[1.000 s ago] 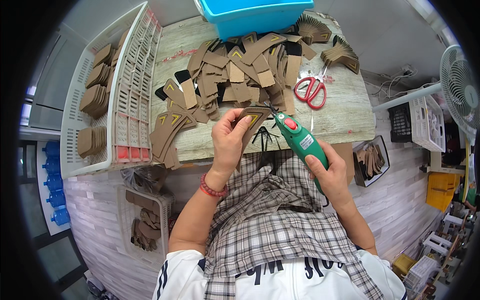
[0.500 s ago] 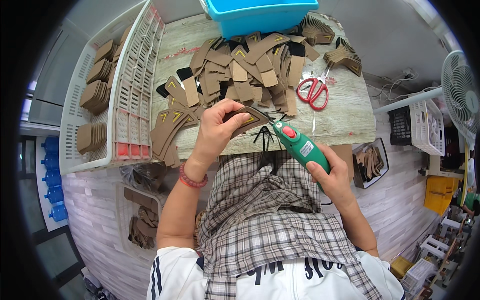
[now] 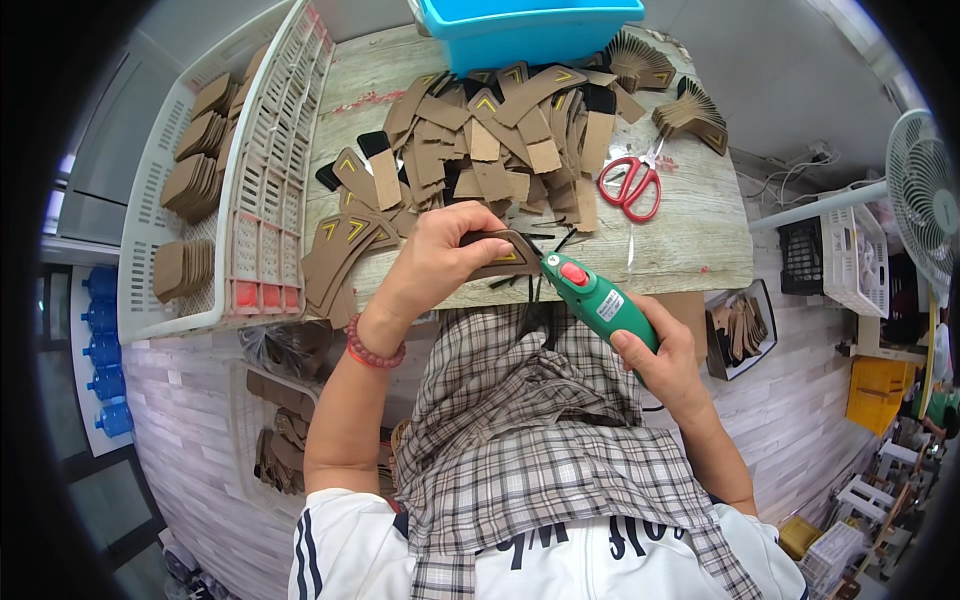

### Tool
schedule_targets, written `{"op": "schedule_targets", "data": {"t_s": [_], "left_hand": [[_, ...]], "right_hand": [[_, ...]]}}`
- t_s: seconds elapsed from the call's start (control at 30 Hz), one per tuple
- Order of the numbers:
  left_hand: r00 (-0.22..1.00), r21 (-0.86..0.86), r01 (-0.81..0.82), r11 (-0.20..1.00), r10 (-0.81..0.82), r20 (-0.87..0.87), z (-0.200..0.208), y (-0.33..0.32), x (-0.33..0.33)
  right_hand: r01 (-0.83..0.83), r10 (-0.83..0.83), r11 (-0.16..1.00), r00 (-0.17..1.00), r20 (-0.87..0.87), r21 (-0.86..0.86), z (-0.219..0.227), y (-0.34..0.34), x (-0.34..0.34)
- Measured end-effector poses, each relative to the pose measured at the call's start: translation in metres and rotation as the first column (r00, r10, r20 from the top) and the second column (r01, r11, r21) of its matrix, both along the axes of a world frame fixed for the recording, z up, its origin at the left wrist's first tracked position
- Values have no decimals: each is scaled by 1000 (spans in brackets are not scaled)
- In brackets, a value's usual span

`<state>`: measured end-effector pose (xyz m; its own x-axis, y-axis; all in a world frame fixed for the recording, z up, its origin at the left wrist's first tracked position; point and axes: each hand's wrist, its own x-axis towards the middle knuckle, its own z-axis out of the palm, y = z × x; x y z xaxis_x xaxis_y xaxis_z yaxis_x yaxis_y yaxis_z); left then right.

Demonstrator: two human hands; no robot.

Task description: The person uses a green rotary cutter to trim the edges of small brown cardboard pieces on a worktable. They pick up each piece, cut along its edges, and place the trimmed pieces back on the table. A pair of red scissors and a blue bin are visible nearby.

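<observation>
Between the thumb and fingers of my left hand [image 3: 445,250] is a brown fabric tab [image 3: 512,262] with a yellow V mark and a pointed end. My right hand [image 3: 660,350] wraps round a pair of green electric scissors [image 3: 600,305] with a red switch. Their dark cutting head meets the tab's edge at its right end, and the exact contact is hard to make out. Thin black offcuts [image 3: 565,240] lie by the cutting head, and some hang at the table edge. Just beyond my hands spreads a heap of brown tabs [image 3: 490,140].
Red-handled scissors [image 3: 630,188] lie right of the heap, near fanned stacks of tabs [image 3: 692,118]. A blue bin [image 3: 535,35] stands at the back. On the left, a white plastic crate [image 3: 270,190] holds stacked brown pieces [image 3: 183,270]. A fan [image 3: 925,195] stands at far right.
My left hand has turned the tab, so its pointed end now sits lower and a different stretch of edge faces the cutting head. The electric scissors have shifted slightly down and left.
</observation>
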<state>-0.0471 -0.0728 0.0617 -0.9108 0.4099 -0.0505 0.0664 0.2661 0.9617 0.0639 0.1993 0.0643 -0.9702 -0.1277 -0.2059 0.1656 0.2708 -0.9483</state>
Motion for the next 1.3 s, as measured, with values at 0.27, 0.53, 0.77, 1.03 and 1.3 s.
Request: {"op": "schedule_targets", "data": {"t_s": [0.27,0.53,0.77,1.03,1.3], "left_hand": [[989,46,65,997,-71,131,-7,-1,7],[906,-23,-391,920,390,163,-41,-114,-9],[621,-358,-737,573,364,-694,-63,-101,-93],[800,-722,-579,378,435,-413,-87,-54,-251],[483,-176,-875,452,788,-381,-102,-80,-264]], "right_hand": [[-23,23,1000,1000,-5,-20,-5,-8,-3],[50,-49,998,998,37,-44,-14,-8,0],[106,-106,994,994,31,-20,-14,-12,-1],[127,-127,992,992,6,16,-10,-11,-6],[169,-168,985,985,40,-33,-11,-10,-11]]}}
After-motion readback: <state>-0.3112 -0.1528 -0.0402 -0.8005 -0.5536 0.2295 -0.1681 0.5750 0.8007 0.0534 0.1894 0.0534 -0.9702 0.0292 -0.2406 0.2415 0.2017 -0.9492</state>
